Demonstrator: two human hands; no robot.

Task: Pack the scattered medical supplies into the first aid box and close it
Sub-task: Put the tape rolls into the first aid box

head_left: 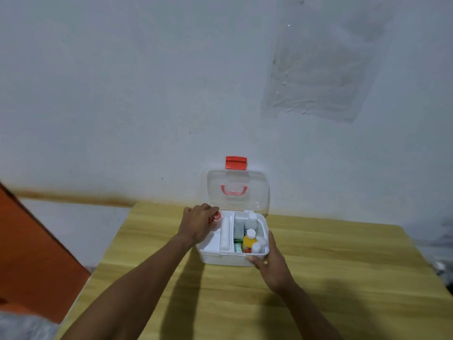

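Note:
A white first aid box (pixel 220 258) stands open on the wooden table (pixel 331 278). Its clear lid (pixel 236 190) with a red latch (pixel 236 163) leans back against the wall. Inside sit a yellow bottle (pixel 249 241), small white bottles (pixel 257 247) and a white roll (pixel 225 231) in the tray. My left hand (pixel 199 223) hovers over the box's left side, fingers closed on a small red-and-white item (pixel 216 216). My right hand (pixel 272 263) grips the box's front right corner.
A white wall rises right behind the table, with a sheet of clear plastic (pixel 321 65) taped to it. An orange-red surface (pixel 31 253) lies at the far left. The table's left edge runs close to my left forearm.

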